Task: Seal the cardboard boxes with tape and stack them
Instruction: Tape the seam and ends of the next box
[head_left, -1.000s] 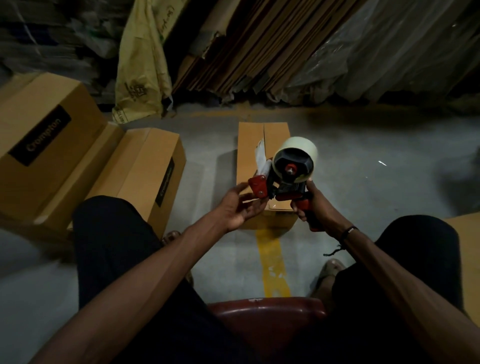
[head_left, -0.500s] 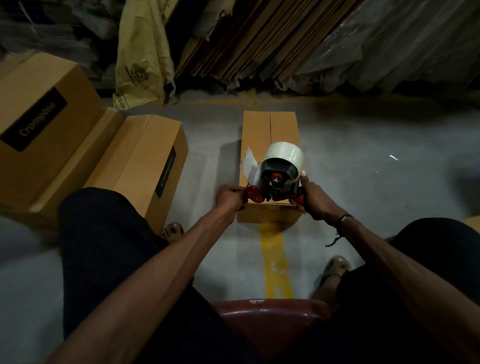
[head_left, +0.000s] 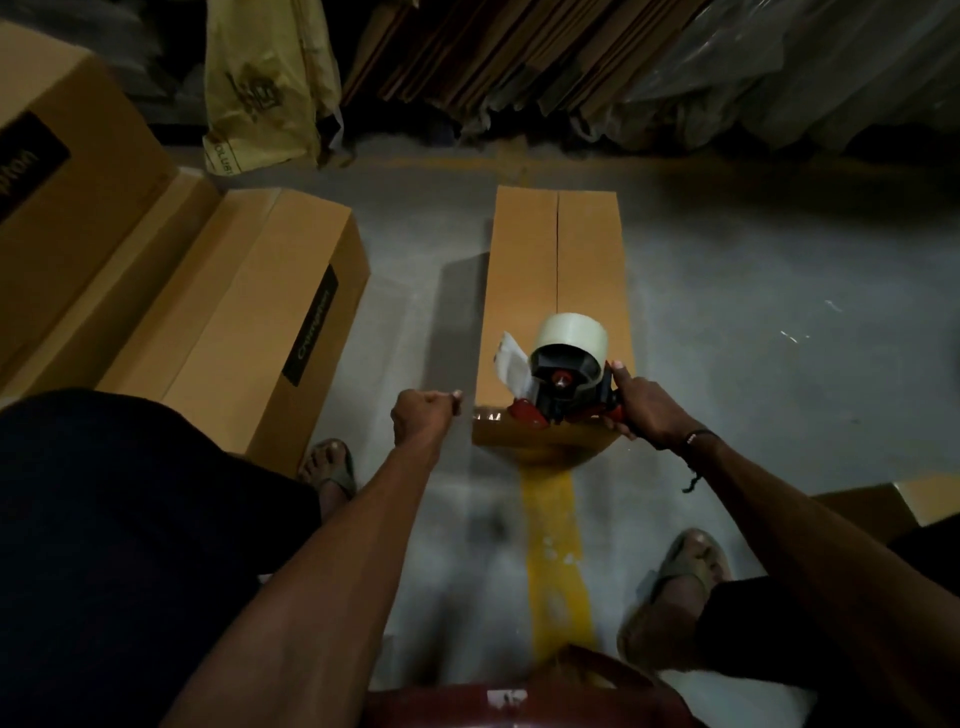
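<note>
The stack of boxes (head_left: 67, 218) fills your left side, with a second long box (head_left: 249, 322) lying on the floor beside it. Straight ahead, on the grey floor (head_left: 753, 312) and over the yellow line (head_left: 550, 525), lies the long narrow box (head_left: 558, 280) you are sealing; its two top flaps meet in a centre seam that shows no tape along most of its length. The tape dispenser (head_left: 563, 382) sits at the near end of that box, its roll upright and its red front edge down at the lip.

Your right hand (head_left: 641, 410) is wrapped round the dispenser's handle. Your left hand (head_left: 423, 418) is closed into a fist just beside the box's near left corner, apart from it (whether it pinches a tape end is too dim to tell).

The box looks light and stiff, but its flaps will likely give under pressure near the seam, so press evenly as you run the dispenser along. When it comes to stacking, take hold at the two long bottom edges rather than the flaps. The clear tape is thin and clingy; keep it taut.
</note>
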